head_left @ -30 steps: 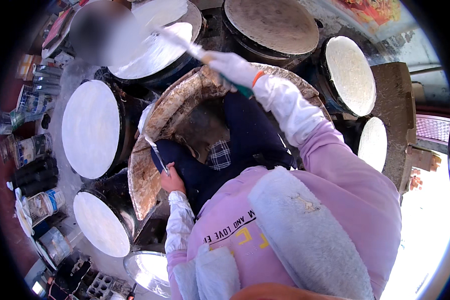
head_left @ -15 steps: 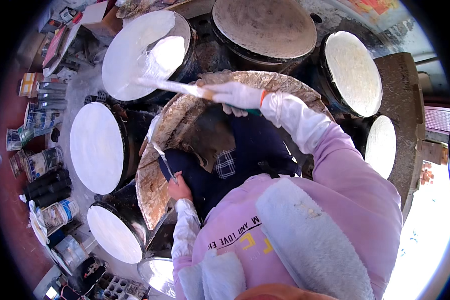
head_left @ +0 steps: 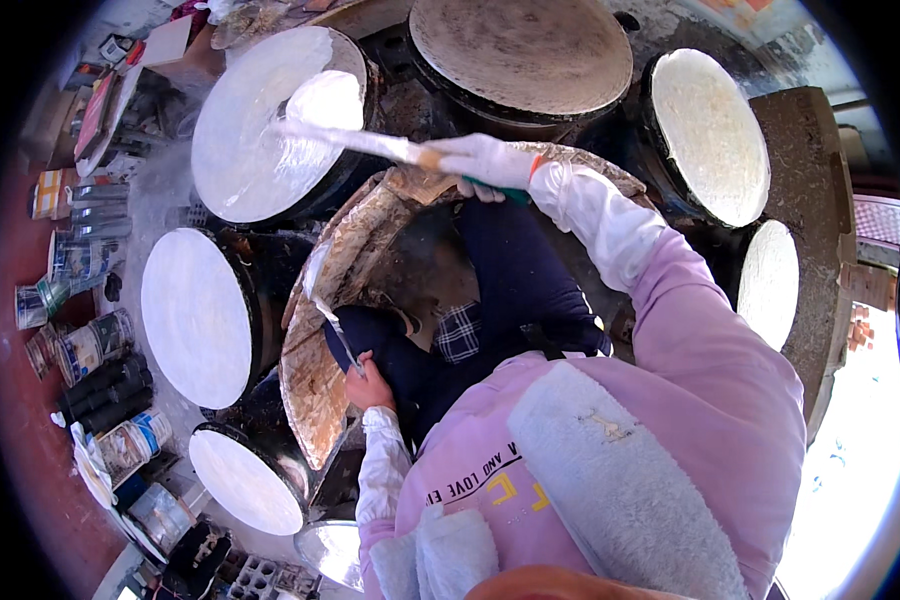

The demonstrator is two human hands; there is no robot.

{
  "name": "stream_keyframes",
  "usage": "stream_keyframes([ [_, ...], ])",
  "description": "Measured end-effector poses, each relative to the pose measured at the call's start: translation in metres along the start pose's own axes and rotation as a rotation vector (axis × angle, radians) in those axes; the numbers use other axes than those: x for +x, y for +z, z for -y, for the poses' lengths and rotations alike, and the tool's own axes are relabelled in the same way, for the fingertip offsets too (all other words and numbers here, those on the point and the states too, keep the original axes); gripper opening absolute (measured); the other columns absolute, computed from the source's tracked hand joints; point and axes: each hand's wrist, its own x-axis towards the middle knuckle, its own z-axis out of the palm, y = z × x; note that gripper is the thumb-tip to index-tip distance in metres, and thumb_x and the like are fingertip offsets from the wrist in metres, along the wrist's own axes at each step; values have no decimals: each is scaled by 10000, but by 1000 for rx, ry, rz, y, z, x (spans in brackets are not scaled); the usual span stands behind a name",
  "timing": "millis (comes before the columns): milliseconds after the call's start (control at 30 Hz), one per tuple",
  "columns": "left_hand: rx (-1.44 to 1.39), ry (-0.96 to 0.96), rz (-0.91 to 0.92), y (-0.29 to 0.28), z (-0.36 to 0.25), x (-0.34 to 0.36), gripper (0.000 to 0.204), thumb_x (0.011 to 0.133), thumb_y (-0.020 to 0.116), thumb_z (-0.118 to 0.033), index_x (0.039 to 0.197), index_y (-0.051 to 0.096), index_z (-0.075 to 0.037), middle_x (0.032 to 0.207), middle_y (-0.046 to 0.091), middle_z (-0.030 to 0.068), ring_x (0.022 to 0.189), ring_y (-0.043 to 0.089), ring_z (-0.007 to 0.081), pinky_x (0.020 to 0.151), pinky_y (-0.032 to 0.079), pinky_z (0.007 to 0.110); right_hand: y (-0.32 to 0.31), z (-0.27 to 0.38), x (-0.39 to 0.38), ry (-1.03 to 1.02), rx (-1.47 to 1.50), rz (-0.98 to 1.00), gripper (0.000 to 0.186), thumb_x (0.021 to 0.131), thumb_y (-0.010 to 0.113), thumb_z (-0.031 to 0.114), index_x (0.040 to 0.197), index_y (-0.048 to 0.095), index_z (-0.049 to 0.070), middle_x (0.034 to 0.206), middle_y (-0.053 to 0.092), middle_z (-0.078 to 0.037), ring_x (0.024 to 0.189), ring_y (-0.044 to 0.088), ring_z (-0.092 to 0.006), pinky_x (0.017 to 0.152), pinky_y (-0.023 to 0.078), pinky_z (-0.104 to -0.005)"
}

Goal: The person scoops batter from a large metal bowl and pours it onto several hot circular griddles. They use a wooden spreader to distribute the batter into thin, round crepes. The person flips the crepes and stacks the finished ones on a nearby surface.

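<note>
My right hand [head_left: 488, 163], in a white glove, is closed around the tan grip of a long flat spatula [head_left: 355, 139] coated in white. The spatula's far end lies over the white-coated round top [head_left: 232, 120] of the drum at upper left, beside a heap of white paste [head_left: 328, 98]. My bare left hand [head_left: 368, 384] grips a thin metal scraper [head_left: 342, 335] near my left thigh. White paste covers the scraper's far end, which rests by the curved, crusted brown rim [head_left: 315, 385] around my legs.
White-topped drums stand around me, at left [head_left: 195, 315], lower left [head_left: 245, 480] and right [head_left: 710, 135]. A greyish-brown round top [head_left: 520, 50] is straight ahead. Paint tins [head_left: 95, 340] line the far left floor. A brown board [head_left: 805, 200] stands at right.
The spatula's end has moved across the upper-left top, closer to the paste heap, with my right hand following. My left hand keeps its grip on the scraper. The whole view has shifted slightly.
</note>
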Motion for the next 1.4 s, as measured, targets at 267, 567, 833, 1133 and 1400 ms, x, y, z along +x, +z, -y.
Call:
stream_keyframes([
  [267,-3,70,-36,7,19,6,230,915,579,-218,946,772,-97,797,720,127,691,684,265,640,510,386,10,34,98,-380,-878,-653,440,979,525,199,1413,465,233,840,692,-185,706,684,-393,587,532,-495],
  [567,4,3,20,-3,2,10,209,913,592,-202,932,774,-102,806,716,128,699,684,261,648,512,383,41,24,118,-288,-552,-795,405,992,503,230,1391,463,169,819,676,-228,774,661,-435,673,517,-533],
  [833,-26,4,17,2,7,11,204,901,589,-181,937,774,-102,849,721,126,747,690,285,688,520,399,0,72,208,-223,-267,-692,358,991,459,327,1142,656,69,1003,702,-241,961,674,-415,856,536,-462],
  [1133,-4,18,39,2,20,9,220,911,574,-186,948,771,-95,883,728,139,781,698,304,703,522,402,36,74,115,-315,-296,-669,345,972,467,267,1238,619,110,1036,676,-247,974,633,-449,857,505,-510],
  [1400,-282,-46,69,-19,-12,6,254,955,562,-189,1025,737,-19,920,728,120,756,692,232,691,526,375,39,38,76,-250,-188,-673,403,957,546,269,1331,571,123,1067,677,-251,1020,637,-430,872,512,-473],
])
